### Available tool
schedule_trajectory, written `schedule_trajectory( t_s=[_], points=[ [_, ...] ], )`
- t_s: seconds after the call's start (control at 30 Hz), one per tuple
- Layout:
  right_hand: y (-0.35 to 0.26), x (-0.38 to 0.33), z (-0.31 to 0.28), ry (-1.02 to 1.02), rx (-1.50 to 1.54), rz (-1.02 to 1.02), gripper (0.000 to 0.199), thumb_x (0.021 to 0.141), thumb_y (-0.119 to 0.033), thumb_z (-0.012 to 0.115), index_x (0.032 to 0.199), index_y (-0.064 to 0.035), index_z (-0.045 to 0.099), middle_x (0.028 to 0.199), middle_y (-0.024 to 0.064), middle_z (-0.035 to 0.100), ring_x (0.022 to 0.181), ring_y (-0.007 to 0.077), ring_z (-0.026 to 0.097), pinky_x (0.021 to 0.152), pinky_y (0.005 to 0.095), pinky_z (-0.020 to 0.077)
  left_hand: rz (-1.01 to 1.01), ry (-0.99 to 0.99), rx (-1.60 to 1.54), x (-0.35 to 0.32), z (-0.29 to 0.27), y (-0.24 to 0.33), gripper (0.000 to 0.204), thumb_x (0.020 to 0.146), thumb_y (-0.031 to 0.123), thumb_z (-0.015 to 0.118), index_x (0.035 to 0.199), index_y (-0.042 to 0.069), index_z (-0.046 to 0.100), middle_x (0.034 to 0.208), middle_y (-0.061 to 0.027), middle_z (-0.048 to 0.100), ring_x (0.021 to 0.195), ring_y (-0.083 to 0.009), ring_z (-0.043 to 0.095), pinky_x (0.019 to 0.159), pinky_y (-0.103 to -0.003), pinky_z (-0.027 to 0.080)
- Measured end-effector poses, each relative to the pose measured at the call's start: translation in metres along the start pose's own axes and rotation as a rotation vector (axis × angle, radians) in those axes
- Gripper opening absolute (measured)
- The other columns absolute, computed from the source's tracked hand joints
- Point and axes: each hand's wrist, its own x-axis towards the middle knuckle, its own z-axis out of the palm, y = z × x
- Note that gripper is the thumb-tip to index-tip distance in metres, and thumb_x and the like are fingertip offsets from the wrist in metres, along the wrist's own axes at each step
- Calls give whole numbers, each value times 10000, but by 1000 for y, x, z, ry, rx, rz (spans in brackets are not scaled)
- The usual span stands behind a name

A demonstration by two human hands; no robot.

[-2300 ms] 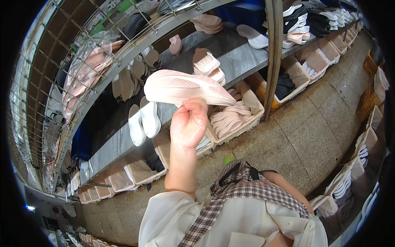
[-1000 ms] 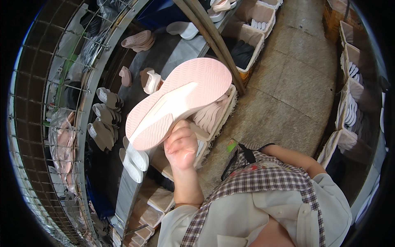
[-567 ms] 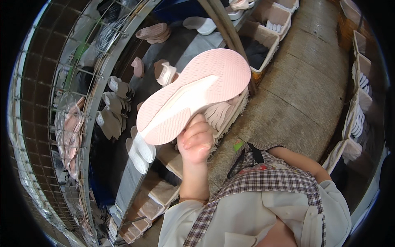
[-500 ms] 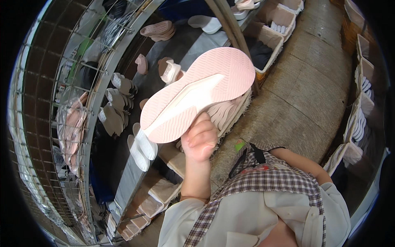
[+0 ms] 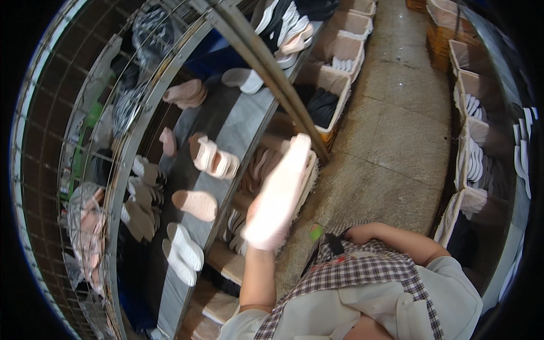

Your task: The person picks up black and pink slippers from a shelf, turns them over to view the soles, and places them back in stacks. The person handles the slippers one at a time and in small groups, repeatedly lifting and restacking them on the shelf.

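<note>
The left hand (image 5: pixel 256 218) is gripping a pale pink shoe sole (image 5: pixel 279 192), fingers clamped around its lower end, though the hand is mostly hiding behind the sole and motion blur is smearing the outline. The sole is standing on a slant, its far tip pointing up toward the slanting metal post (image 5: pixel 266 68) of the rack, and it is hanging in the air above a box of stacked soles (image 5: pixel 309 181) at the rack's edge. The right hand (image 5: pixel 354 233) is resting down by the waist, against the checked apron (image 5: pixel 368 269); whether its fingers are curled shut or loose is not showing clearly, so I cannot tell. To the left of the held sole, the grey shelf (image 5: pixel 243 122) is carrying scattered pieces: a pink sole (image 5: pixel 194 204) lying flat, a pair of white soles (image 5: pixel 182 253) nearer the body, and a small pink-and-white stack (image 5: pixel 212 160) further up. Beyond the post, a box of dark pieces (image 5: pixel 323 107) is sitting on the concrete floor (image 5: pixel 396 130), with more boxes of white soles (image 5: pixel 476 158) lining the far right.
</note>
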Motion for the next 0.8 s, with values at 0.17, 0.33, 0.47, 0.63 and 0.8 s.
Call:
schedule_trajectory(
  t_s=[0.17, 0.33, 0.47, 0.63, 0.8],
  points=[
    [-71, -72, -74, 454, 1161, -215, 631, 889, -356, 553, 1395, -84, 292, 1258, 153, 493, 948, 256, 603, 746, 328, 520, 207, -17, 1062, 24, 24, -22, 250, 869, 31, 502, 1074, -40, 626, 900, -123, 675, 781, -159, 632, 697, -261, 485],
    [-135, -89, -111, 719, 1161, -323, 772, 851, -185, 581, 1443, -59, 101, 1355, 190, 344, 993, 245, 582, 652, 286, 555, 403, -56, 1288, 57, 35, -26, 255, 878, 70, 515, 1101, 12, 624, 884, -190, 653, 757, -228, 641, 677, -308, 485],
    [-137, -63, -145, 906, 1121, -322, 779, 754, -42, 565, 1423, -45, 167, 1237, 190, 455, 909, 222, 608, 576, 257, 556, 422, 14, 1176, 70, 21, -20, 459, 868, 168, 585, 1292, 35, 471, 873, -131, 638, 713, -229, 624, 641, -325, 481],
    [-121, -25, -213, 962, 1047, -228, 719, 746, -23, 525, 1402, -44, 231, 1159, 177, 521, 787, 151, 616, 499, 232, 509, 335, 90, 1150, 45, -30, 9, 568, 830, 161, 640, 1329, 18, 410, 802, -59, 588, 683, -154, 577, 640, -276, 478],
    [-138, 49, -293, 1023, 967, -317, 615, 786, -78, 545, 1342, -63, 284, 1022, 82, 540, 718, 120, 569, 521, 241, 484, 307, 242, 1068, 6, -93, 53, 487, 818, 23, 618, 1278, -8, 459, 816, -57, 580, 694, -116, 563, 649, -241, 478]
  ],
)
